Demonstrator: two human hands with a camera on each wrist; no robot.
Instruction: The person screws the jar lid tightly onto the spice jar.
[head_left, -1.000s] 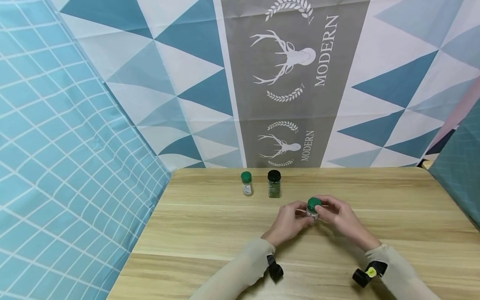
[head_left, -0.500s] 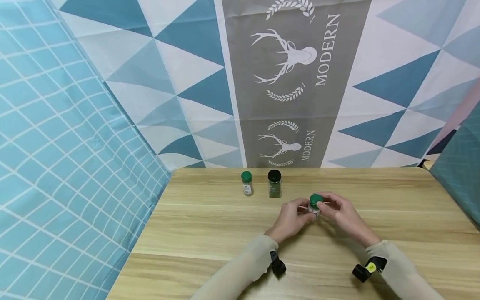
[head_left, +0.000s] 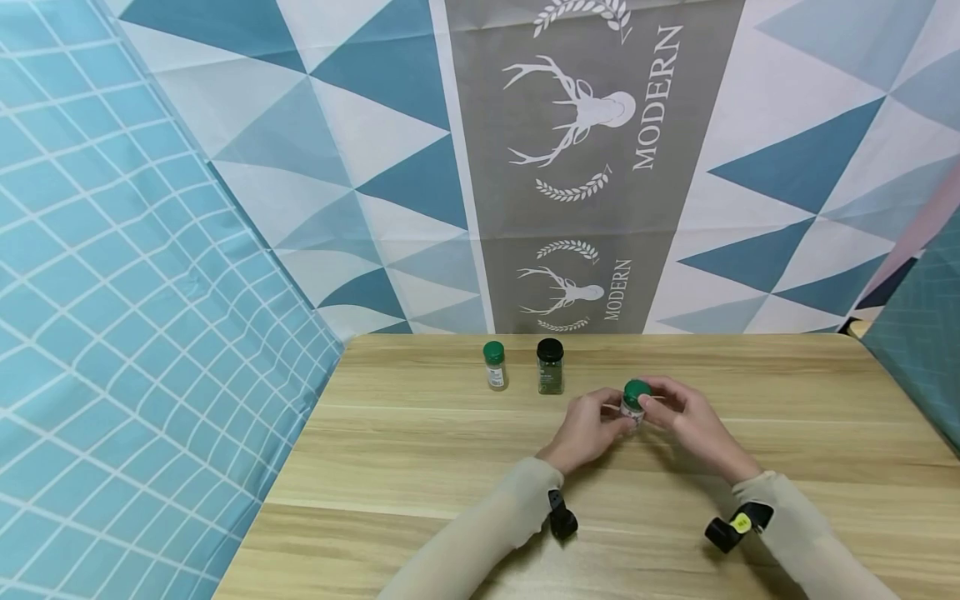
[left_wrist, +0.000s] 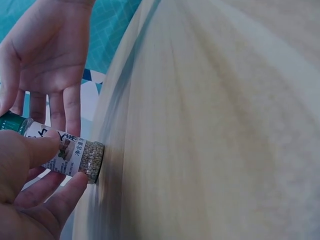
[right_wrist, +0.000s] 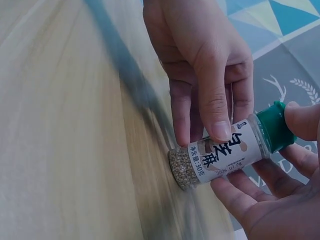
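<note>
A small clear spice jar (head_left: 632, 408) of pale sesame seeds, with a white label and a green cap (right_wrist: 275, 127), stands between both hands, slightly tilted. My left hand (head_left: 590, 431) grips its body, the thumb lying across the label in the right wrist view. My right hand (head_left: 690, 421) holds the capped end, thumb against the cap and fingers behind the jar. Seeds show at the jar's base (left_wrist: 92, 161), close to the tabletop; whether it touches the wood I cannot tell. The cap is on the jar.
Another green-capped spice jar (head_left: 494, 367) and a black-capped jar (head_left: 550, 368) of green contents stand upright near the back edge of the wooden table (head_left: 420, 450). A patterned cloth (head_left: 397, 167) hangs behind, and a blue checked cloth (head_left: 135, 292) hangs at the left.
Both hands and the held jar have moved slightly away from me and to the right. The two standing jars stay in place, and both hands keep their hold.
</note>
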